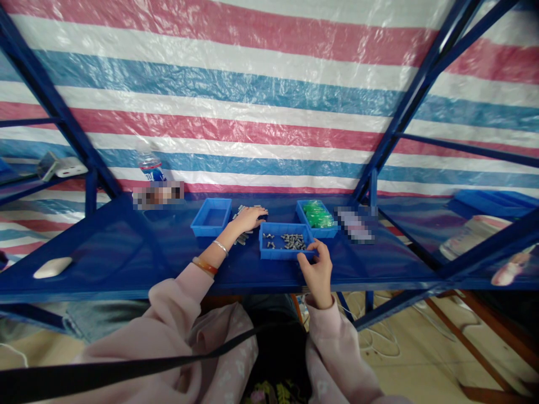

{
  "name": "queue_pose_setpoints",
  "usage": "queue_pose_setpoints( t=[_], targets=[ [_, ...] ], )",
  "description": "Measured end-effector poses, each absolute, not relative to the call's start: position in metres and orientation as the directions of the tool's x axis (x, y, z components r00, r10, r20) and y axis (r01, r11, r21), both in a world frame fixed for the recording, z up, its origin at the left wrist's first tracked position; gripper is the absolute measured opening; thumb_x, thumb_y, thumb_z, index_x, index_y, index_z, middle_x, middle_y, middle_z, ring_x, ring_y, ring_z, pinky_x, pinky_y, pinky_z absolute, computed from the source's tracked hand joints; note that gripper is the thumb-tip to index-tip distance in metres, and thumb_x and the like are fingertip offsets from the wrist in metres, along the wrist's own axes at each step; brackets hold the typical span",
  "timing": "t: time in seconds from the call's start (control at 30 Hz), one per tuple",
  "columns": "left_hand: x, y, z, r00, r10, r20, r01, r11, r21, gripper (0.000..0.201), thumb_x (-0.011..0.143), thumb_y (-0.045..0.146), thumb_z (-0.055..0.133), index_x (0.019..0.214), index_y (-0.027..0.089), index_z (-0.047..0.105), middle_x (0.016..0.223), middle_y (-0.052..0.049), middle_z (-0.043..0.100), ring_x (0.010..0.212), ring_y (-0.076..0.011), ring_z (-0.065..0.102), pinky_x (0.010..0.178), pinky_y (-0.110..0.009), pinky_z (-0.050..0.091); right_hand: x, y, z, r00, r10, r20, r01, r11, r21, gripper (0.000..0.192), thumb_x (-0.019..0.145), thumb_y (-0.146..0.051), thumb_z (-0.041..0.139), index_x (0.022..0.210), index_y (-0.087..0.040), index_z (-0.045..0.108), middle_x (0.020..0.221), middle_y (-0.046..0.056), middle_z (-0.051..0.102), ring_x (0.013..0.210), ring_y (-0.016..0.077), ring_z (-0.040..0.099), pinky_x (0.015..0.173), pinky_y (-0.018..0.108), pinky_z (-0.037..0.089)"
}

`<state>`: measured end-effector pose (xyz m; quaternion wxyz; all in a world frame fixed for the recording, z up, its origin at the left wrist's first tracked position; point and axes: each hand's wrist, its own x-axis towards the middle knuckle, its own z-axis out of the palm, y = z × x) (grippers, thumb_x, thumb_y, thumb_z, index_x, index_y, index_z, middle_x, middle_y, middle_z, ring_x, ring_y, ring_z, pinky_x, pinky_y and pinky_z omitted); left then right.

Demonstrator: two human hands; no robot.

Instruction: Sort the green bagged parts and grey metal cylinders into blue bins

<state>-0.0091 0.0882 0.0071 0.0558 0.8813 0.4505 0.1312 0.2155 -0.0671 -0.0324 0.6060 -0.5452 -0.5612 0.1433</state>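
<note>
My left hand (248,219) reaches over a loose pile of small metal parts (241,238) on the blue tabletop, its fingers stretched out and palm down. Part of the pile is hidden under that hand. Just to its right stands a shallow blue bin (280,254) holding many small metal fittings (293,242), mostly heaped in its right half. At the right end of this bin, my right hand (319,270) grips the wall and corner between thumb and fingers.
Left of the pile sits another blue bin (211,230). A blue bin (331,232) of green plastic-wrapped items (319,214) stands behind right. A white computer mouse (53,267) lies far left, a bottle (150,163) at the back. Blue frame posts (377,151) flank the table.
</note>
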Motion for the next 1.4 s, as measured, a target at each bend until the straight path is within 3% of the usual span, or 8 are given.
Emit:
queue_pose_setpoints(
  t=[0.2,0.4,0.57,0.77,1.03,1.4],
  targets=[
    [-0.008,0.085,0.013,0.541,0.816,0.202,0.795,-0.575,0.193,0.030,0.087,0.024,0.061,0.117,0.021,0.066,0.127,-0.008,0.065,0.123,-0.0237,0.056,0.106,-0.035,0.040,0.216,-0.068,-0.032,0.333,0.787,0.519,0.432,0.362,-0.826,0.014,0.072,-0.028,0.060,0.079,-0.023,0.049,0.092,0.005,0.056,0.115,0.0294,0.051,0.083,0.038,0.044],
    [-0.005,0.084,0.008,0.532,0.819,0.214,0.809,-0.567,0.156,0.041,0.089,0.027,0.058,0.129,0.020,0.058,0.138,-0.010,0.056,0.131,-0.0252,0.049,0.109,-0.038,0.037,0.215,-0.068,-0.032,0.338,0.787,0.517,0.434,0.357,-0.827,0.013,0.071,-0.027,0.059,0.078,-0.023,0.049,0.092,0.005,0.056,0.116,0.0299,0.051,0.084,0.038,0.043],
    [-0.005,0.086,0.008,0.559,0.798,0.227,0.791,-0.595,0.142,0.026,0.088,0.022,0.056,0.111,0.022,0.069,0.129,-0.007,0.063,0.126,-0.0241,0.052,0.107,-0.038,0.038,0.215,-0.067,-0.032,0.337,0.786,0.519,0.436,0.358,-0.826,0.013,0.071,-0.027,0.059,0.078,-0.023,0.049,0.092,0.005,0.056,0.116,0.0299,0.051,0.084,0.038,0.043],
    [-0.005,0.085,0.015,0.572,0.785,0.239,0.781,-0.610,0.137,0.019,0.086,0.015,0.057,0.091,0.021,0.074,0.103,-0.004,0.072,0.100,-0.0202,0.064,0.090,-0.030,0.045,0.215,-0.067,-0.032,0.333,0.783,0.525,0.439,0.364,-0.822,0.013,0.072,-0.027,0.060,0.080,-0.023,0.049,0.091,0.004,0.056,0.113,0.0287,0.052,0.084,0.038,0.044],
    [-0.004,0.084,0.012,0.498,0.828,0.258,0.832,-0.540,0.125,0.012,0.083,0.021,0.063,0.085,0.018,0.075,0.097,-0.009,0.070,0.099,-0.0269,0.062,0.089,-0.037,0.042,0.215,-0.066,-0.034,0.334,0.778,0.532,0.441,0.369,-0.818,0.013,0.073,-0.027,0.060,0.080,-0.023,0.050,0.090,0.004,0.055,0.114,0.0286,0.051,0.084,0.038,0.044],
    [-0.003,0.082,0.016,0.474,0.836,0.277,0.812,-0.537,0.229,0.011,0.079,0.012,0.063,0.078,0.018,0.072,0.089,-0.007,0.072,0.090,-0.0238,0.065,0.085,-0.034,0.043,0.216,-0.066,-0.036,0.333,0.785,0.522,0.443,0.358,-0.822,0.013,0.072,-0.027,0.060,0.079,-0.023,0.050,0.094,0.004,0.056,0.115,0.0286,0.051,0.083,0.037,0.043]
  ],
)
